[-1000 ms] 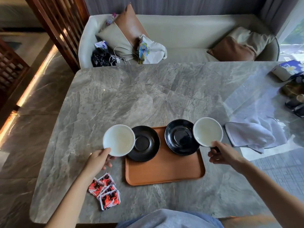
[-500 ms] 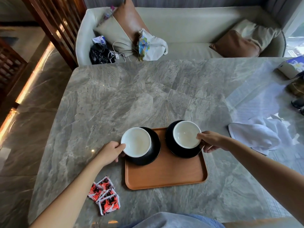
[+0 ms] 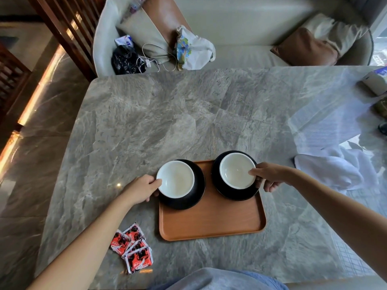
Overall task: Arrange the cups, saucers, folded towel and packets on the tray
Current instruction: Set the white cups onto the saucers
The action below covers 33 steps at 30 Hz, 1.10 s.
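Note:
An orange tray [image 3: 211,223] lies on the grey marble table near me. Two black saucers sit at its far end, the left saucer [image 3: 196,195] and the right saucer [image 3: 234,194]. A white cup stands on each: the left cup [image 3: 176,178] and the right cup [image 3: 236,170]. My left hand [image 3: 142,189] grips the left cup's rim, thumb over the edge. My right hand [image 3: 270,176] grips the right cup's rim the same way. A white towel [image 3: 330,172] lies crumpled on the table to the right of the tray. Red packets [image 3: 134,248] lie left of the tray's near corner.
A white and blue box [image 3: 374,80] and dark objects [image 3: 382,109] sit at the table's far right edge. Behind the table a sofa [image 3: 240,21] holds cushions, bags and a cable. A wooden screen [image 3: 69,32] stands at the far left.
Both cups went from beside the tray onto the black saucers. My hands came inward with them and still hold the rims. The camera view shifted slightly closer.

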{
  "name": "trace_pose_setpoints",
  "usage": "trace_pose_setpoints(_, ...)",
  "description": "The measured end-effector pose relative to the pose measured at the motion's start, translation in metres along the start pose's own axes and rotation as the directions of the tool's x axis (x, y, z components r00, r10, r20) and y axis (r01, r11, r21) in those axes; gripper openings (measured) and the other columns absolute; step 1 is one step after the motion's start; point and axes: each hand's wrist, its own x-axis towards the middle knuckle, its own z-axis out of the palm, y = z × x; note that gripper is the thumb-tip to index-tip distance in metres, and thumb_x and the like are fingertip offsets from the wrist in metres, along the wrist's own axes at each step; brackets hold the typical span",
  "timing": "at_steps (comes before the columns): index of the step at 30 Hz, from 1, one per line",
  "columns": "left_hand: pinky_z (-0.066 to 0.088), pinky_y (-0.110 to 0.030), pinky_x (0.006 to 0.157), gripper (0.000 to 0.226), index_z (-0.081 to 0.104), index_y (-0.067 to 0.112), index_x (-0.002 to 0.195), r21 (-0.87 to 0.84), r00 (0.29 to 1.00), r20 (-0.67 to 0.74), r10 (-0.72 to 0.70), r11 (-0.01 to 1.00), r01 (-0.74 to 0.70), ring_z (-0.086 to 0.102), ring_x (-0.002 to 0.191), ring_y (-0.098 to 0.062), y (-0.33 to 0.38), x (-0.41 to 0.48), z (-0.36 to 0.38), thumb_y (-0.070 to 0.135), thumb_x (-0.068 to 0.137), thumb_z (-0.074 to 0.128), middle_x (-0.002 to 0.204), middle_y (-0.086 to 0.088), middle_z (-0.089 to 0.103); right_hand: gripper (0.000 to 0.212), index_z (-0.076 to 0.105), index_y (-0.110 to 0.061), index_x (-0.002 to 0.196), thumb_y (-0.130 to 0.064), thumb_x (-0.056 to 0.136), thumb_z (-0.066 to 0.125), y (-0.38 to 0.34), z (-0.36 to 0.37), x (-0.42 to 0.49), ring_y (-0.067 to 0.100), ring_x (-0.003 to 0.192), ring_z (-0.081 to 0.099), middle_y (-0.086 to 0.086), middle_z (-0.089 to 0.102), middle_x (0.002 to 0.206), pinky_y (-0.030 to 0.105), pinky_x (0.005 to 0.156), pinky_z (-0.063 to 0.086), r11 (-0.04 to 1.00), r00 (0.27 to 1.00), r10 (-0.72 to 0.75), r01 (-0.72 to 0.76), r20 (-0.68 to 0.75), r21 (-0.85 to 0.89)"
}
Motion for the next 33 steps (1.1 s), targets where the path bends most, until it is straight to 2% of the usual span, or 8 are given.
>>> trace_pose_setpoints(4, 0.040, -0.027, 0.057, 0.045, 0.051, 0.020, 0.061, 0.171, 0.999, -0.040, 0.021, 0.985, -0.014, 0.060, 0.055, -0.018, 0.003, 0.000, -0.007, 0.052, 0.089, 0.037, 0.050, 0.005, 0.058, 0.039, 0.050, -0.008, 0.089, -0.045, 0.096, 0.039, -0.006, -0.007, 0.001, 0.018, 0.043, 0.048, 0.013, 0.067, 0.076, 0.018, 0.045, 0.043, 0.995, 0.997, 0.065, -0.061, 0.047, -0.084)
trace_pose_setpoints(10, 0.042, -0.033, 0.066, 0.049, 0.044, 0.022, 0.061, 0.281, 0.995, -0.060, 0.083, 0.958, -0.063, 0.061, 0.077, -0.026, 0.004, 0.003, -0.006, 0.059, 0.089, 0.030, 0.069, 0.001, 0.056, 0.039, 0.050, -0.011, 0.100, -0.047, 0.096, 0.038, -0.006, -0.006, -0.001, 0.016, 0.036, 0.052, 0.012, 0.071, 0.066, 0.019, 0.042, 0.043, 0.992, 1.000, 0.008, -0.008, 0.005, -0.124)
trace_pose_setpoints(14, 0.040, -0.036, 0.070, 0.045, 0.048, 0.025, 0.082, 0.293, 0.993, -0.102, 0.061, 0.956, -0.029, 0.056, 0.088, -0.029, 0.001, 0.002, 0.002, 0.064, 0.088, 0.026, 0.098, -0.008, 0.062, 0.029, 0.048, -0.016, 0.102, -0.043, 0.095, 0.041, -0.004, 0.000, -0.003, 0.016, 0.037, 0.058, 0.010, 0.072, 0.063, 0.020, 0.039, 0.045, 0.987, 0.988, -0.103, 0.087, -0.114, -0.134)
trace_pose_setpoints(19, 0.037, -0.037, 0.073, 0.042, 0.029, 0.026, 0.106, 0.183, 0.992, -0.129, 0.019, 0.983, 0.005, 0.057, 0.101, -0.033, -0.002, 0.000, 0.012, 0.063, 0.087, 0.033, 0.120, -0.014, 0.059, 0.027, 0.047, -0.021, 0.100, -0.046, 0.090, 0.044, 0.006, 0.015, -0.008, 0.017, 0.041, 0.063, 0.005, 0.071, 0.063, 0.026, 0.044, 0.050, 0.979, 0.915, -0.197, 0.161, -0.353, -0.129)
trace_pose_setpoints(22, 0.036, -0.037, 0.077, 0.045, 0.031, 0.024, 0.120, 0.094, 0.992, -0.119, 0.042, 0.995, -0.031, 0.054, 0.110, -0.033, 0.002, -0.002, 0.020, 0.056, 0.089, 0.037, 0.131, -0.013, 0.052, 0.032, 0.045, -0.025, 0.107, -0.052, 0.089, 0.042, 0.012, 0.023, -0.015, 0.025, 0.064, 0.067, 0.006, 0.070, 0.085, 0.037, 0.066, 0.055, 0.962, 0.811, -0.253, 0.151, -0.527, -0.228)
trace_pose_setpoints(25, 0.034, -0.044, 0.099, 0.050, 0.031, 0.017, 0.128, 0.085, 0.989, -0.130, 0.067, 0.995, -0.057, 0.039, 0.128, -0.033, 0.006, -0.001, 0.027, 0.049, 0.091, 0.040, 0.146, -0.013, 0.035, 0.036, 0.040, -0.027, 0.118, -0.049, 0.090, 0.042, 0.016, 0.030, -0.022, 0.031, 0.085, 0.062, 0.010, 0.068, 0.102, 0.040, 0.076, 0.051, 0.960, 0.767, -0.269, 0.160, -0.583, -0.231)
trace_pose_setpoints(29, 0.006, -0.055, 0.113, 0.067, 0.012, 0.022, 0.144, 0.214, 0.985, -0.169, 0.045, 0.977, -0.008, 0.015, 0.144, -0.026, 0.011, -0.003, 0.037, 0.055, 0.090, 0.035, 0.158, -0.003, 0.013, 0.041, 0.039, -0.024, 0.128, -0.041, 0.092, 0.045, 0.017, 0.041, -0.035, 0.030, 0.104, 0.059, 0.008, 0.064, 0.116, 0.041, 0.083, 0.049, 0.938, 0.722, -0.344, 0.238, -0.600, -0.250)
trace_pose_setpoints(33, -0.009, -0.058, 0.111, 0.077, -0.004, 0.024, 0.147, 0.171, 0.974, -0.225, 0.016, 0.985, 0.023, -0.006, 0.146, -0.020, 0.020, -0.010, 0.048, 0.058, 0.089, 0.033, 0.160, 0.001, -0.006, 0.052, 0.034, -0.025, 0.139, -0.040, 0.092, 0.047, 0.015, 0.056, -0.045, 0.025, 0.129, 0.041, 0.003, 0.049, 0.138, 0.043, 0.100, 0.039, 0.830, 0.559, -0.552, 0.297, -0.619, -0.472)
